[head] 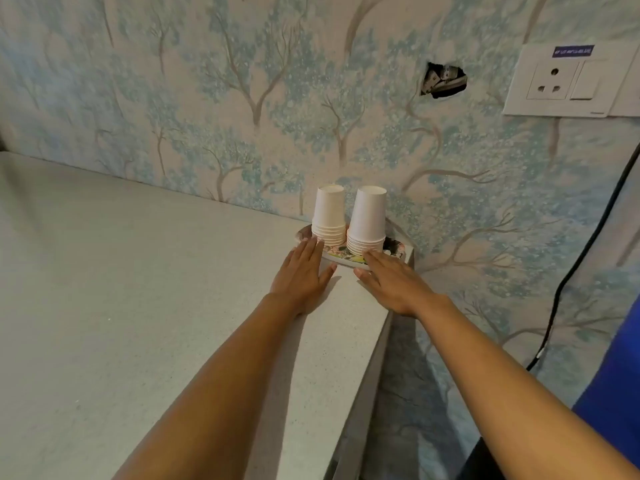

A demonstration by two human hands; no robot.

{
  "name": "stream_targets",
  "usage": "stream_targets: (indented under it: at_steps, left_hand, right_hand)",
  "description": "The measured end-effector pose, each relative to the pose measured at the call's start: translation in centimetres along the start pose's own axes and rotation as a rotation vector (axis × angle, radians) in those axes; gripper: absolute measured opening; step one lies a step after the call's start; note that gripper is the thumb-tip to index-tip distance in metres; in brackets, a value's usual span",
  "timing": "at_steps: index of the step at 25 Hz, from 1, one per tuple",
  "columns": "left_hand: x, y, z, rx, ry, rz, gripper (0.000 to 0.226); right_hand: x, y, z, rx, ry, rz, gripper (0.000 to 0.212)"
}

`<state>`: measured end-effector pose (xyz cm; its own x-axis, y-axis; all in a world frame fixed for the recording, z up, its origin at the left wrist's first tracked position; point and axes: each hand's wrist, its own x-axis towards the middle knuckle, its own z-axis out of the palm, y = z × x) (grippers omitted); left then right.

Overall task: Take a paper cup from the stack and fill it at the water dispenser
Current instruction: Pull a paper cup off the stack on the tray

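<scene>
Two bare forearms reach from the bottom of the frame toward the centre, over a pale speckled counter point(121, 271) that fills the left and lower left. The left hand point(301, 271) lies flat, palm down, fingers straight and together, thumb spread to the right; it holds nothing. Its fingertips end just beside the left stack point(329, 216) of white paper cups. The right hand point(391, 282) is also flat and open, palm down, empty, with its fingertips touching or almost touching the base of the right stack point(367, 220).

Both stacks stand upside down, side by side, just above the centre of the frame, on a patterned plate point(394, 250) at the far corner of the counter, close against the wall. The counter edge runs down from the plate to the bottom centre.

The wall, covering the top and right, has wallpaper point(207, 81) of pale blue trees. A ragged hole point(443, 79) breaks it in the upper right. Farther right, a white socket plate point(568, 81) with a switch is mounted. A black cable point(581, 258) hangs down the right side. A blue object point(616, 368) shows at the lower right edge; what it is cannot be told.
</scene>
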<state>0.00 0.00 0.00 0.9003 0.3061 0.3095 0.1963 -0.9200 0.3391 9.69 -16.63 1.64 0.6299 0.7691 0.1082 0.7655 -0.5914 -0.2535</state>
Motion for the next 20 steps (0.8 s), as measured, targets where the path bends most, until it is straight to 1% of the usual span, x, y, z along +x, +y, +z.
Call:
stream_targets:
  at_steps: [2, 4, 6, 10, 12, 14, 18, 19, 20]
  left_hand:
    - [0.4, -0.1, 0.0, 0.004, -0.049, 0.022, 0.063]
    - [0.6, -0.2, 0.2, 0.011, -0.091, 0.034, 0.061]
    - [1.0, -0.3, 0.3, -0.002, -0.085, 0.047, 0.058]
    - [1.7, -0.1, 0.1, -0.134, 0.103, 0.079, 0.036]
    - [2.2, 0.3, 0.1, -0.138, 0.155, 0.083, 0.036]
    - [2.8, 0.6, 0.1, -0.14, 0.169, 0.086, 0.036]
    - [4.4, 1.7, 0.8, -0.222, 0.178, 0.093, 0.037]
    - [5.0, 1.9, 1.2, -0.232, 0.174, 0.087, 0.038]
    - [5.5, 2.0, 1.6, -0.237, 0.172, 0.082, 0.039]
  right_hand:
    - [0.1, 0.0, -0.2, -0.04, 0.061, -0.04, 0.058]
    - [0.0, -0.1, -0.4, -0.086, 0.082, -0.05, 0.051]
    - [0.3, -0.1, -0.7, -0.116, 0.089, -0.051, 0.047]
    - [0.7, -0.3, -1.2, -0.167, 0.156, -0.054, 0.043]
    - [1.0, -0.5, -1.6, -0.164, 0.209, -0.052, 0.039]
    - [1.4, -0.7, -2.4, -0.104, 0.334, -0.038, 0.035]
    - [3.7, -1.2, -5.7, 0.185, 0.727, 0.008, 0.02]
    - [4.6, -1.1, -6.4, 0.218, 0.785, 0.018, 0.02]
    - [5.6, -1.0, -7.0, 0.23, 0.812, 0.035, 0.026]
